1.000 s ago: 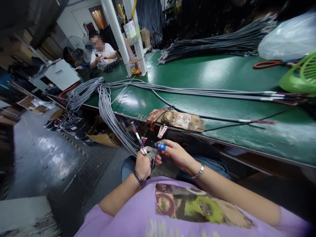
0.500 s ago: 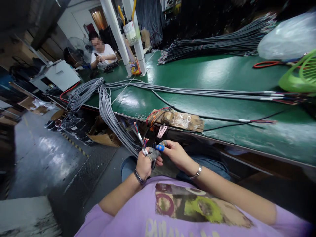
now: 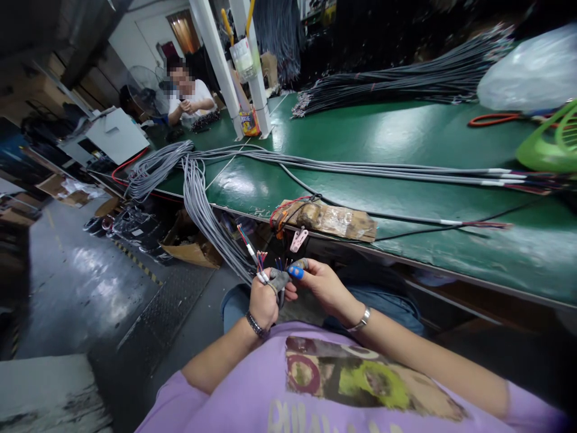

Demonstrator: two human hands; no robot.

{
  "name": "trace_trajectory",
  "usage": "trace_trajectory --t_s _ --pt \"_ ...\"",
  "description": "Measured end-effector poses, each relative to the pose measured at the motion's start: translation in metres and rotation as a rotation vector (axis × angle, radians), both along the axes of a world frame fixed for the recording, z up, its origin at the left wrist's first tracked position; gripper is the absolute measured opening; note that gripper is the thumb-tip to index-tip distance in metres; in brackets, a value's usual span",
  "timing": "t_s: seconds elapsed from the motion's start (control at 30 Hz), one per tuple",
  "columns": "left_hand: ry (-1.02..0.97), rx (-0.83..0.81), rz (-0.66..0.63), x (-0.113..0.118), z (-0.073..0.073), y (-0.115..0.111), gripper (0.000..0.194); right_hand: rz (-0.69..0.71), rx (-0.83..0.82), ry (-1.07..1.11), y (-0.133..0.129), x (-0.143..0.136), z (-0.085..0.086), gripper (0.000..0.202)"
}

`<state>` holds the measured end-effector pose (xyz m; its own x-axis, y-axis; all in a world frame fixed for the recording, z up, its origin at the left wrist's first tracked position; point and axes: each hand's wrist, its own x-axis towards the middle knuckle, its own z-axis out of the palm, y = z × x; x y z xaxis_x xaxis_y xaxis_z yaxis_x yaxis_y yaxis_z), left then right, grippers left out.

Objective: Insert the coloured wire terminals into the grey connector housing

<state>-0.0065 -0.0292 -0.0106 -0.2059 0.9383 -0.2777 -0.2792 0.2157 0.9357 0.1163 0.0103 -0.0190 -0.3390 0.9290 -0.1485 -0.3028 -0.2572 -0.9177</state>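
Observation:
Below the bench edge, my left hand (image 3: pixel 265 299) is closed around the ends of several grey cables (image 3: pixel 211 225). Their stripped ends fan out above the fist as thin coloured wires (image 3: pixel 261 258), with white sleeves below them. Grey finger covers sit on the left thumb and fingers. My right hand (image 3: pixel 322 282) is beside it, with a blue band and a grey cover on its fingers. Its thumb and forefinger pinch at dark wire ends (image 3: pixel 280 263) by the left thumb; the exact wire between the fingertips is too small to make out.
On the green bench (image 3: pixel 360 135) lie more grey cables (image 3: pixel 351 168), a bundle of black cables (image 3: pixel 387 81) and a taped wooden block (image 3: pixel 331 219). A pink clip (image 3: pixel 299 239) hangs at the edge. A green basket (image 3: pixel 550 141) stands right. Another person (image 3: pixel 192 102) sits across the bench.
The fingers of my right hand have shifted slightly and the dark wires between the hands are more spread. The left hand keeps its grip. The whole view has moved a little.

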Motion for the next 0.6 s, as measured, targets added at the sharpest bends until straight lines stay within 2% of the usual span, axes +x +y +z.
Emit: trace_trajectory --t_s 0.2,0.4,0.47,0.6 --pt "-0.007 0.021 0.033 0.001 0.002 0.000 0.032 -0.030 0.046 -0.037 -0.002 0.003 -0.003 0.035" --pt "-0.010 0.008 0.061 -0.001 0.001 0.002 0.031 0.007 0.129 -0.077 -0.002 0.008 -0.006 0.034" --pt "-0.013 0.026 0.054 -0.003 0.002 0.004 0.029 -0.016 0.096 -0.058 0.001 0.011 -0.008 0.037" --pt "-0.027 0.038 0.002 -0.007 0.007 0.009 0.029 -0.110 -0.073 0.059 0.018 0.019 -0.011 0.043"
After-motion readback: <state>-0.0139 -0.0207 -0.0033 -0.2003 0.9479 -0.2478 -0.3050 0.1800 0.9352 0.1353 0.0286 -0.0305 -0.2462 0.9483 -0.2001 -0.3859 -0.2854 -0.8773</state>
